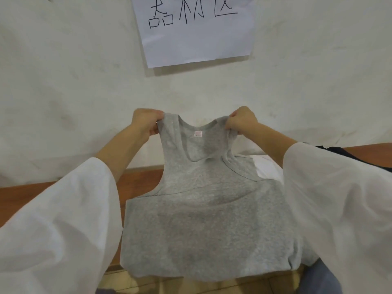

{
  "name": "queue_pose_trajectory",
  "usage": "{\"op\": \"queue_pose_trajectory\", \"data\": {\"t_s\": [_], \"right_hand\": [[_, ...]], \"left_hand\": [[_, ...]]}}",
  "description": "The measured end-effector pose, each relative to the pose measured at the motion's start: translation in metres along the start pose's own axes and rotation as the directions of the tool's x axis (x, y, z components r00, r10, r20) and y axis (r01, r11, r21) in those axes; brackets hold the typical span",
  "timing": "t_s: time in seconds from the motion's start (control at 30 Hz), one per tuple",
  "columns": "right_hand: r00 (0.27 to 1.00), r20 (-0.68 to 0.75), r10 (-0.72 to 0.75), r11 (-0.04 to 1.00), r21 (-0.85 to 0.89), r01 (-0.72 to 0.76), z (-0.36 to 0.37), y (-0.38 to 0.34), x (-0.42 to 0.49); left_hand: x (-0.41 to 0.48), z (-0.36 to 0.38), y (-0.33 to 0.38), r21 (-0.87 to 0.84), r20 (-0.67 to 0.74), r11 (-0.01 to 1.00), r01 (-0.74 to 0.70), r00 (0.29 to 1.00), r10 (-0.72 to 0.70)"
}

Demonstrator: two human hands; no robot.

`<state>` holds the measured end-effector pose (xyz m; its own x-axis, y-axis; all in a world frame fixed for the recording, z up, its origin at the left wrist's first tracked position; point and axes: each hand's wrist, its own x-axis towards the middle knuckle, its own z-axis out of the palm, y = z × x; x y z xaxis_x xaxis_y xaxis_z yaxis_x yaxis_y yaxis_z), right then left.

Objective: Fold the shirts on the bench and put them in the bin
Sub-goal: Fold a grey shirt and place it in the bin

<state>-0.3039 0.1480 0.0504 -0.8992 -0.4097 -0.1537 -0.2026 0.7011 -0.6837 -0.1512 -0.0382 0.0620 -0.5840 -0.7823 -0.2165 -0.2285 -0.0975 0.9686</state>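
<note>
A grey sleeveless shirt point(203, 213) hangs in front of me above the wooden bench point(142, 183). My left hand point(146, 122) pinches its left shoulder strap, and my right hand point(241, 119) pinches the right strap. The straps are lifted while the shirt's lower half drapes down over the bench's front edge. A small pink label shows inside the neckline. A white garment point(265, 166) lies on the bench behind the grey shirt, partly hidden by it and by my right sleeve. No bin is in view.
A dark garment point(347, 153) lies at the bench's far right. The white wall stands close behind the bench, with a paper sign point(197, 32) taped to it. Tiled floor shows below the shirt's hem.
</note>
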Motion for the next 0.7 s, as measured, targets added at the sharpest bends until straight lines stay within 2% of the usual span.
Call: {"op": "queue_pose_trajectory", "data": {"t_s": [0.07,0.1,0.2,0.3,0.47,0.53,0.6,0.7], "right_hand": [[0.994,-0.080,-0.075,0.951,-0.305,0.047,-0.005,0.004,-0.004],[0.986,-0.124,-0.109,0.926,-0.373,0.055,-0.006,0.005,-0.006],[0.941,-0.245,-0.233,0.927,-0.349,0.139,-0.012,0.005,-0.012],[0.843,-0.318,-0.434,0.881,-0.347,0.323,-0.021,-0.002,-0.020],[0.725,-0.185,-0.664,0.717,-0.433,0.546,-0.041,-0.011,-0.056],[0.699,-0.207,-0.685,0.707,-0.420,0.569,-0.038,0.004,-0.082],[0.723,-0.248,-0.645,0.760,-0.309,0.572,-0.024,0.034,-0.110],[0.802,-0.263,-0.535,0.843,-0.103,0.528,0.003,0.087,-0.144]], "left_hand": [[0.000,-0.001,0.002,0.152,-0.005,0.982,-0.110,0.994,0.112],[0.001,-0.003,0.003,0.233,-0.010,0.959,-0.160,0.986,0.167],[-0.001,-0.005,0.007,0.412,-0.063,0.864,-0.289,0.937,0.344],[-0.006,-0.004,0.015,0.461,-0.093,0.818,-0.343,0.899,0.429],[-0.067,-0.019,0.016,0.372,0.028,0.844,-0.386,0.914,0.405],[-0.102,-0.033,-0.004,0.348,0.059,0.853,-0.389,0.917,0.394],[-0.136,-0.045,-0.035,0.353,0.058,0.872,-0.338,0.939,0.340],[-0.178,-0.054,-0.080,0.321,0.073,0.917,-0.235,0.972,0.224]]}}
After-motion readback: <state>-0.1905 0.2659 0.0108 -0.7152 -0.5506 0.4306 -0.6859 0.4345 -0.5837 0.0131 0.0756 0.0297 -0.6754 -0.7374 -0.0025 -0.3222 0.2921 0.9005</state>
